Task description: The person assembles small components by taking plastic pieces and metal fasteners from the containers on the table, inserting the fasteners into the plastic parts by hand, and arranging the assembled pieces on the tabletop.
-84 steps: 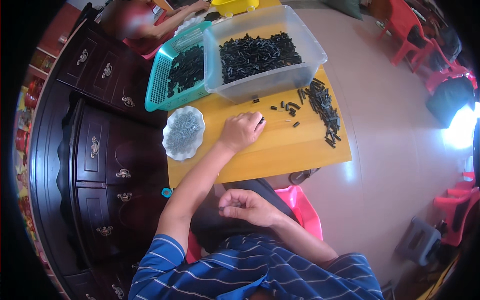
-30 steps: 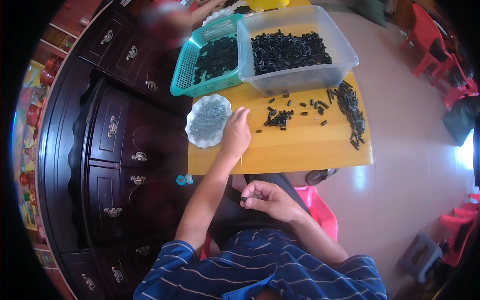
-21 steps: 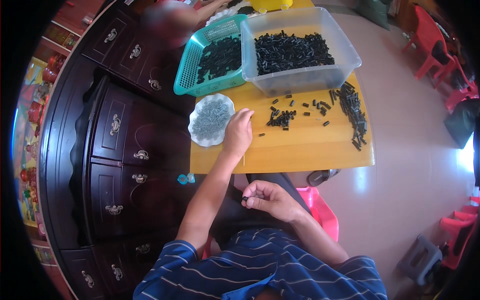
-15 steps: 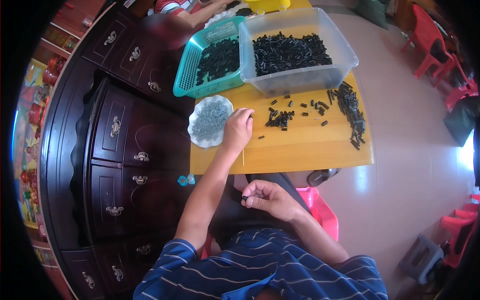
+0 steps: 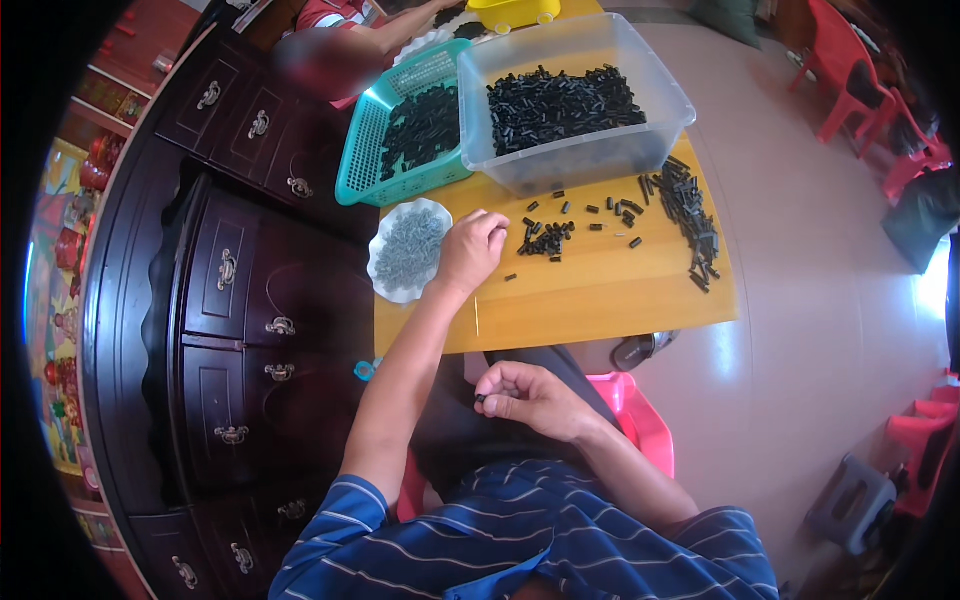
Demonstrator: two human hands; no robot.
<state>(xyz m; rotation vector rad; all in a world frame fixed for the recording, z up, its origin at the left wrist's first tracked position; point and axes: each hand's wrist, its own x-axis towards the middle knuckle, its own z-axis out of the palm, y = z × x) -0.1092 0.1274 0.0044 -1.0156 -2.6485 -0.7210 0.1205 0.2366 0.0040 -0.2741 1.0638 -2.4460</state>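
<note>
My left hand (image 5: 472,252) is over the table beside a white scalloped dish (image 5: 384,284) of small clear, greyish pieces (image 5: 413,242). Its fingers are curled together; whatever they hold, if anything, is hidden. Close by on the right lies a small pile of short black tubes (image 5: 546,240), with a single one (image 5: 510,277) nearer the table's front edge. Above my lap, my right hand (image 5: 535,402) pinches a small black tube (image 5: 481,398) between thumb and fingers. A thin pale stick (image 5: 477,318) is on the wood below my left wrist.
On the table (image 5: 600,300) stand a green basket (image 5: 350,180) and a clear plastic bin (image 5: 570,165), both with black pieces. Longer black tubes (image 5: 690,225) line the right edge. Dark drawers (image 5: 215,270) flank the left. Another person's arm (image 5: 395,30) works beyond the basket.
The whole view has shifted slightly, the table's far things moving left. My left hand stays beside the dish, and my right hand keeps its pinch on the black tube.
</note>
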